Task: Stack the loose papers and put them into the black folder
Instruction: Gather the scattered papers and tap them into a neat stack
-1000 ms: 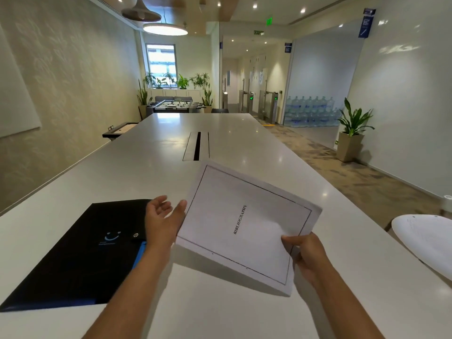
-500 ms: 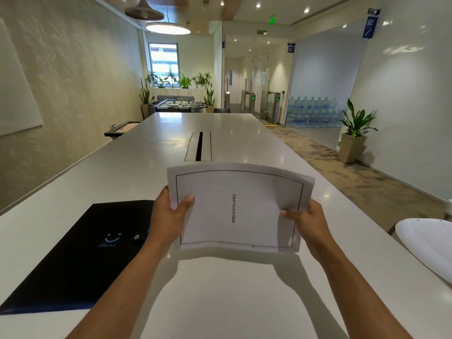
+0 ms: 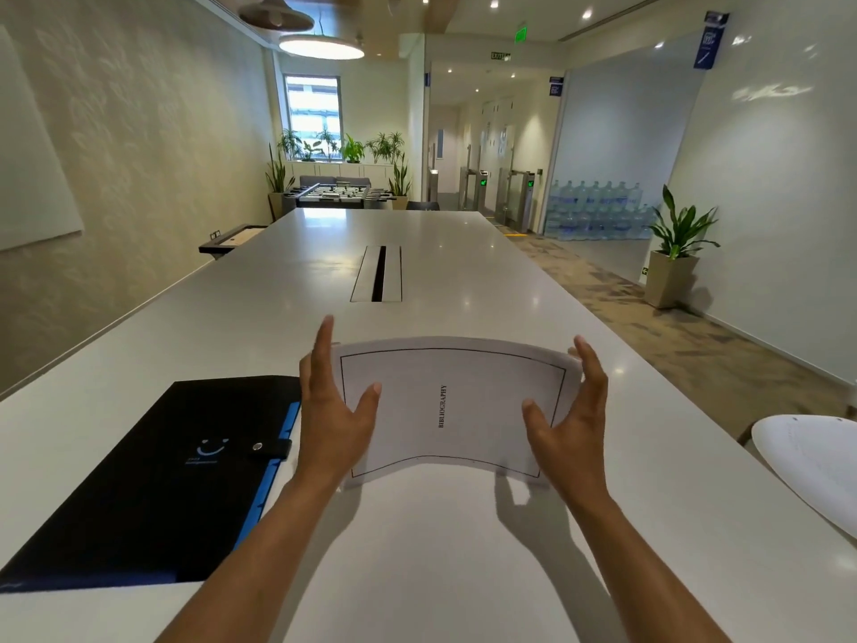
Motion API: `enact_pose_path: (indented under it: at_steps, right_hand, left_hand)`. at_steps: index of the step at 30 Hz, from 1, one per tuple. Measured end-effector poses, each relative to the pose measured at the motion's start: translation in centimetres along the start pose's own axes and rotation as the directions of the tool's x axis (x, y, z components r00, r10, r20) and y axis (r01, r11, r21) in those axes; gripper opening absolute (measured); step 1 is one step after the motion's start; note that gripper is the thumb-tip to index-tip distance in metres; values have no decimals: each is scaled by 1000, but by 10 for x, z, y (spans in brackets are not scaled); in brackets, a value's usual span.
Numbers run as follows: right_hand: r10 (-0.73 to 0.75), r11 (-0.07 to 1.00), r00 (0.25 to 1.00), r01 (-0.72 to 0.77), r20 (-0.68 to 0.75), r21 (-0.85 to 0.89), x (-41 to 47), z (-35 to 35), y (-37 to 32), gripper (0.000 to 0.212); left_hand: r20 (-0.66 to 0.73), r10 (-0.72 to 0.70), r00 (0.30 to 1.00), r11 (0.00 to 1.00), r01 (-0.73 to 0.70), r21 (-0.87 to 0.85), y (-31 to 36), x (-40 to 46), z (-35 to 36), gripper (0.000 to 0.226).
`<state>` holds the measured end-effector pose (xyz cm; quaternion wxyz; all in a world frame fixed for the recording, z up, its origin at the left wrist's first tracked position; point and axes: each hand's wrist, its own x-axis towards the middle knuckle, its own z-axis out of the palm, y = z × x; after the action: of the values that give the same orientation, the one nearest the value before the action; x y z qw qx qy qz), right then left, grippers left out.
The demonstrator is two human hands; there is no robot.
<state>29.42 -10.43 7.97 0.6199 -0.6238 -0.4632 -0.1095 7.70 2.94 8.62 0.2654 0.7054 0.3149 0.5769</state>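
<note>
A stack of white papers [image 3: 452,406] with a thin black border and the word BIBLIOGRAPHY on top is held a little above the white table [image 3: 440,563]. My left hand [image 3: 331,410] presses its left edge with the thumb on top. My right hand [image 3: 568,417] presses the right edge the same way, fingers spread. The stack bows upward between them. The black folder [image 3: 153,480] lies flat and closed on the table to the left, with a blue edge, a snap strap and a small smile logo.
A white chair seat [image 3: 816,461] pokes in at the right edge. A cable slot [image 3: 378,273] is set in the table further ahead. Carpeted floor runs along the table's right side.
The papers turned from a slanted hold to square in front of me and dropped lower. Both hands shifted to the stack's side edges with fingers spread.
</note>
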Motion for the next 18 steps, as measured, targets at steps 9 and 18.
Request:
enact_pose_path:
  at_steps: [9, 18]
  right_hand:
    - [18, 988, 1000, -17, 9, -156, 11, 5, 5, 69]
    - [200, 980, 979, -200, -33, 14, 11, 3, 12, 67]
  left_hand:
    - [-47, 68, 997, 971, -56, 232, 2, 3, 7, 52]
    - [-87, -129, 988, 991, 131, 17, -3, 3, 7, 61]
